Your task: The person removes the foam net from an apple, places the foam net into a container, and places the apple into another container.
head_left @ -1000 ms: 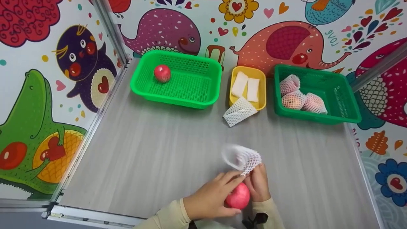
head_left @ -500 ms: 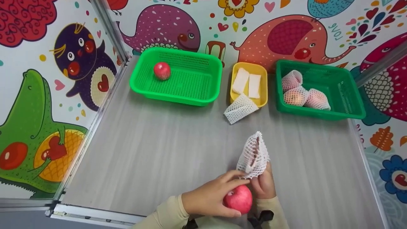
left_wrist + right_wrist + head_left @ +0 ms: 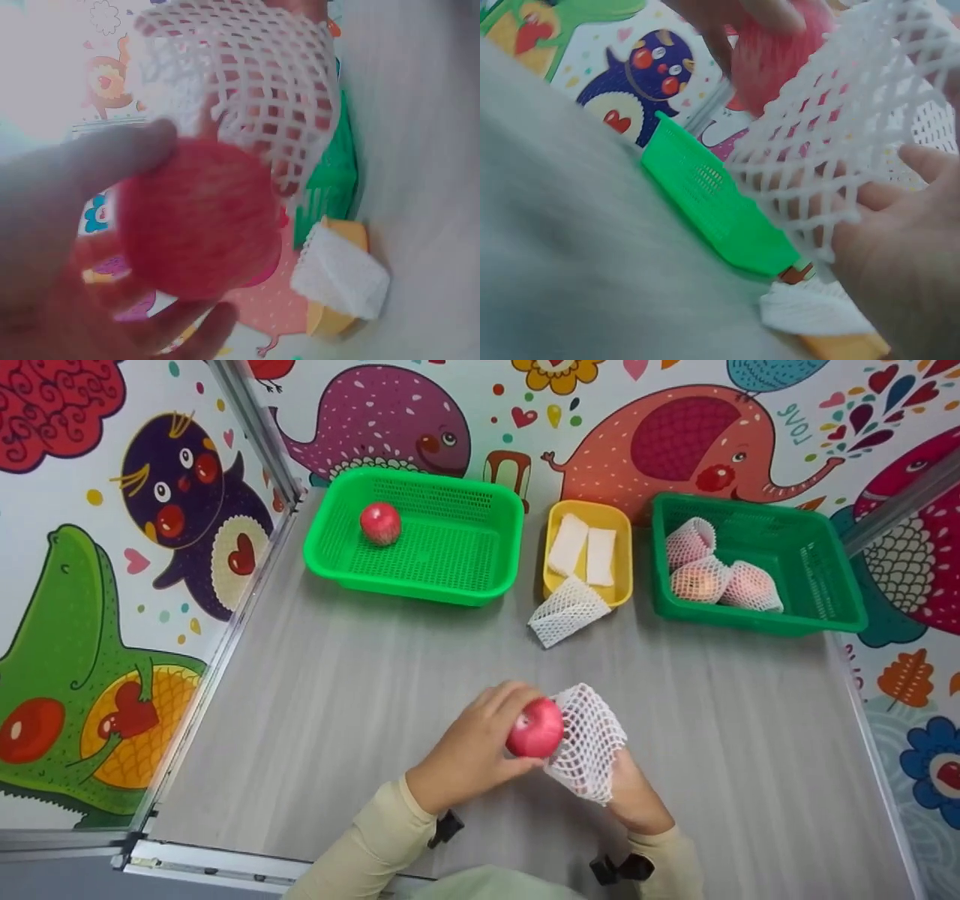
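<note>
My left hand (image 3: 469, 746) grips a red apple (image 3: 537, 727), thumb on the near side and fingers over the far side. The apple is up against the mouth of a white foam fruit net (image 3: 589, 746), overlapping its edge in the head view. My right hand (image 3: 634, 791) holds this net spread wide. In the right wrist view its fingers (image 3: 874, 196) show partly through the mesh, and the net (image 3: 810, 142) stretches over them. The left wrist view has the apple (image 3: 199, 217) large, just below the net's rim.
A bright green basket (image 3: 420, 589) at the back left holds one bare apple (image 3: 381, 523). A yellow tray (image 3: 626, 555) contains folded white nets (image 3: 600, 556); another net (image 3: 568, 611) leans over its front rim. The dark green basket (image 3: 757, 621) at right holds several net-wrapped fruits (image 3: 699, 580).
My left hand has lifted the apple forward, up to the net. My right hand has opened the net out and turned its mouth leftward toward the apple.
</note>
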### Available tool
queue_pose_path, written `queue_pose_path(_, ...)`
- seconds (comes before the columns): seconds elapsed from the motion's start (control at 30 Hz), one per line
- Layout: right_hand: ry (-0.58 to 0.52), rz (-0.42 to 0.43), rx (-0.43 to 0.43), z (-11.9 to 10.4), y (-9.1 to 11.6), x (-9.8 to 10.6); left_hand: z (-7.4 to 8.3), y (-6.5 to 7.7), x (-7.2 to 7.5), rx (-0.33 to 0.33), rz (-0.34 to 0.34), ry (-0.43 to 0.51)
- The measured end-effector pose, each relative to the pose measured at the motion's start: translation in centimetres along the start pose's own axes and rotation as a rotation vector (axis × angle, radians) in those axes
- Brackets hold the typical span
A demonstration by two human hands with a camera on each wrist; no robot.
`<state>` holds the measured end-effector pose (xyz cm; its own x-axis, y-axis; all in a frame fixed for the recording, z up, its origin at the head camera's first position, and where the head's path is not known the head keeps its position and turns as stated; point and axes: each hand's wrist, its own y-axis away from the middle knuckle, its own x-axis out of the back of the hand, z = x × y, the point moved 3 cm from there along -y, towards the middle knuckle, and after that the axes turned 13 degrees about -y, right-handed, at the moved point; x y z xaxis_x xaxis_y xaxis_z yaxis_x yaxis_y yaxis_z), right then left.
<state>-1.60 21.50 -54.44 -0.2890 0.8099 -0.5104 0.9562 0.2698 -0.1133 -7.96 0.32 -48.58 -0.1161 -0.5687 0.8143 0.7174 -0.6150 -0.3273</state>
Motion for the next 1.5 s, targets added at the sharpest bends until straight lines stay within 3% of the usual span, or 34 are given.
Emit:
queue_pose_path(0.1, 0.141, 0.033, -0.054, 0.3, 0.0, -0.7, 0.3, 0.1, -1.4, -0.053, -0.067, 0.085)
queue_pose_path(0.23, 0.145, 0.104, -0.062, 0.5, 0.0, -1.2, 0.6, 0.4, -2.7, -0.076, -0.067, 0.359)
queue_pose_path(0.3, 0.114, 0.156, -0.037, 0.5, 0.1, -1.2, 0.5, 0.5, -3.1, -0.049, -0.052, 0.523)
queue_pose_path(0.37, 0.117, 0.199, -0.005, 0.6, 0.3, -1.2, 0.3, 0.8, -3.4, -0.006, -0.024, 0.617)
queue_pose_path(0.43, 0.146, 0.206, 0.031, 0.9, 0.3, -1.1, 0.2, 1.1, -3.6, 0.04, 0.004, 0.625)
queue_pose_path(0.57, 0.294, 0.217, 0.08, 1.5, 0.4, -0.9, 0.3, 1.3, -4.0, 0.11, 0.058, 0.478)
queue_pose_path(0.63, 0.38, 0.241, 0.104, 1.7, 0.5, -0.8, 0.5, 1.1, -4.1, 0.137, 0.089, 0.454)
queue_pose_path(0.77, 0.482, 0.325, 0.171, 1.5, 0.6, -0.7, 0.2, 1.0, -4.2, 0.225, 0.156, 0.567)
queue_pose_path(0.87, 0.473, 0.358, 0.221, 1.3, 0.8, -1.0, -0.3, 1.2, -4.4, 0.326, 0.153, 0.673)
queue_pose_path(1.0, 0.462, 0.343, 0.234, 1.5, 0.9, -1.6, -0.6, 1.5, -5.0, 0.396, 0.083, 0.765)
queue_pose_path(1.13, 0.443, 0.289, 0.221, 2.1, 0.6, -1.8, -0.4, 1.2, -6.2, 0.381, -0.073, 0.928)
queue_pose_path(1.2, 0.433, 0.261, 0.176, 2.2, 0.7, -1.8, -0.4, 1.2, -6.8, 0.39, -0.129, 1.021)
queue_pose_path(1.3, 0.438, 0.215, 0.086, 1.6, 0.9, -1.8, -0.6, 1.1, -7.5, 0.414, -0.137, 1.095)
queue_pose_path(1.37, 0.499, 0.166, 0.033, 0.8, 1.1, -1.5, -0.8, 1.1, -7.6, 0.422, -0.126, 1.11)
queue_pose_path(1.5, 0.68, 0.06, 0.111, -1.8, 2.0, -0.6, -0.9, 0.8, -7.2, 0.444, -0.081, 1.072)
